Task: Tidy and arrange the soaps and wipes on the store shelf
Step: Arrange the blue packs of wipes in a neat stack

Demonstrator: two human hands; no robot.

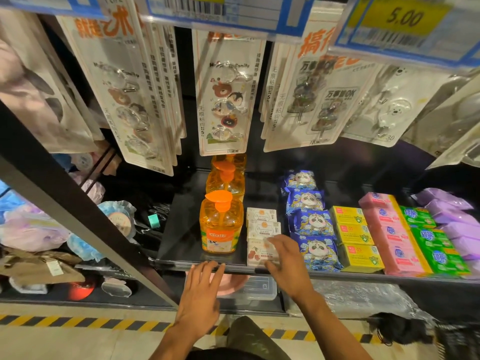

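On the black shelf (pixel 181 229) stand orange pump soap bottles (pixel 220 224) in a row going back. Beside them lie three white soap boxes (pixel 262 220) in a line. My right hand (pixel 281 261) grips the front white box with cherry print (pixel 255 253) from its right side. My left hand (pixel 201 292) hovers with spread, relaxed fingers at the shelf's front edge, below the front bottle. To the right run blue panda wipe packs (pixel 311 222), yellow soap boxes (pixel 355 235), pink soap bars (pixel 392 229), green soap bars (pixel 431 237) and purple packs (pixel 454 219).
Hanging cards of adhesive hooks (pixel 226 94) dangle above the shelf's back. A dark slanted post (pixel 78 203) crosses at left, with bath puffs (pixel 33 224) behind it. Price-tag rails (pixel 405 24) sit overhead. A clear plastic box (pixel 252 287) lies on the lower shelf.
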